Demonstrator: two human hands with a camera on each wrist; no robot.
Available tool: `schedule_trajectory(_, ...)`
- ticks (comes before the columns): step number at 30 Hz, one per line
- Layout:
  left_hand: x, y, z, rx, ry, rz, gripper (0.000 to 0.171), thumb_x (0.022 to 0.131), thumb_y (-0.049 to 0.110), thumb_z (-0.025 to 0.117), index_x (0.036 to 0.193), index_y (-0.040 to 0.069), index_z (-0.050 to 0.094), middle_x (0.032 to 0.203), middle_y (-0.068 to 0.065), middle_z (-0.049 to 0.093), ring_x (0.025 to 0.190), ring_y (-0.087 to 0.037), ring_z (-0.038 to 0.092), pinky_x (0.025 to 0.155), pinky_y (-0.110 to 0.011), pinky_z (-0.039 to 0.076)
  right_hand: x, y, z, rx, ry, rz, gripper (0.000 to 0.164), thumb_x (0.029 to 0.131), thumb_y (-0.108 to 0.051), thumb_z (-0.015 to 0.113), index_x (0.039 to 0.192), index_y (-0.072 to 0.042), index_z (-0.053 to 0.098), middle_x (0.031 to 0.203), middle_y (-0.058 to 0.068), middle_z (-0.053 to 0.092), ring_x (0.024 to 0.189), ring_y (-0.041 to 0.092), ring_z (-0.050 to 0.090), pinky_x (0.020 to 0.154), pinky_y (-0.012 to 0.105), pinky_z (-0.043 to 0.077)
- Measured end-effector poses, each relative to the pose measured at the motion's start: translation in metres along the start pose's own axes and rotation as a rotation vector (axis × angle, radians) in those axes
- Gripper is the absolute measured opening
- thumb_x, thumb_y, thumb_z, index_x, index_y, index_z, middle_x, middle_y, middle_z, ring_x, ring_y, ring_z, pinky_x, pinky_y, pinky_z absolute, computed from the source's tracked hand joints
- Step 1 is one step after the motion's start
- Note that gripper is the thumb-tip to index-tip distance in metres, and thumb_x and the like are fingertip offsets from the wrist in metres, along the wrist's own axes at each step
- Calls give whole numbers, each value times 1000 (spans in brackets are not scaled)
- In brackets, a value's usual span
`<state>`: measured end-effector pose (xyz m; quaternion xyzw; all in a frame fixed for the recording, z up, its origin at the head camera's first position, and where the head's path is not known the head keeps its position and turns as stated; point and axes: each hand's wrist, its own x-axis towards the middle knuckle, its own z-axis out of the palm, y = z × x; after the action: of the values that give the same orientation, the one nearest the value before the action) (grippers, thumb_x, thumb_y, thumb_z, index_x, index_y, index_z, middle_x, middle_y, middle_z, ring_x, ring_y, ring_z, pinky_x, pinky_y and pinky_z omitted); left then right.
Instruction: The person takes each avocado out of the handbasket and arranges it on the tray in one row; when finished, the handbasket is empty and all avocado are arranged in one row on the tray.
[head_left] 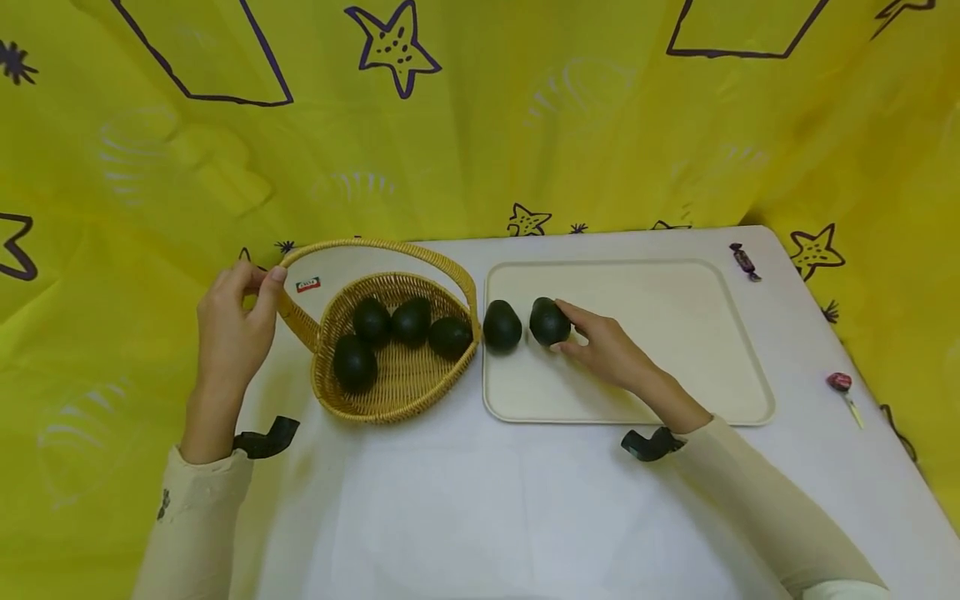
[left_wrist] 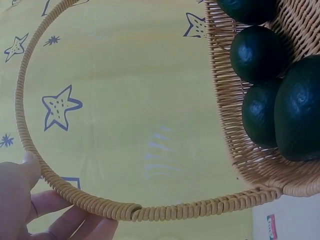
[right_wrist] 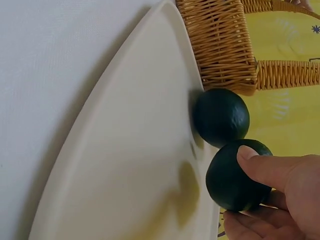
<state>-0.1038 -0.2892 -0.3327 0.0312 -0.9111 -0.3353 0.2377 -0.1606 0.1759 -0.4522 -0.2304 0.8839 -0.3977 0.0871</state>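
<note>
My left hand (head_left: 238, 321) grips the arched handle (left_wrist: 90, 202) of a wicker basket (head_left: 401, 408) at its left side. Inside the basket lie several dark green avocados (head_left: 355, 364). Over the cream tray (head_left: 660, 333), my right hand (head_left: 607, 346) holds an avocado (head_left: 549, 322) between thumb and fingers; in the right wrist view its thumb (right_wrist: 260, 167) lies across the fruit's top. Just left of that, another avocado (head_left: 502, 326) rests at the tray's left end, close by the basket's right side.
A wrapped candy (head_left: 745, 262) lies beyond the tray's far right corner, and a lollipop (head_left: 843, 390) near the table's right edge. Behind the basket handle is a small red, white and green label (head_left: 308, 285). A yellow patterned cloth (head_left: 480, 125) hangs behind the white table (head_left: 435, 517).
</note>
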Motion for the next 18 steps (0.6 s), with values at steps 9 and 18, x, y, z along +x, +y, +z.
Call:
schedule_trajectory(9,1,-2,0,-1,-5,-11,39,109,33,60,104,-5,65,107,-26,63,115,-43,61,105,-62,43,6,5,10,-5,6,37,74,100,-11,73,163,0,35,167,22,36,149,44,43,117,53,42)
schedule_trajectory(18,1,-1,0,-4,-10,-28,38,109,32,60,105,-5,65,109,-26,63,118,-43,61,107,-63,43,10,4,16,-11,3,34,73,100,-12,74,162,0,36,167,22,37,149,44,42,119,55,39)
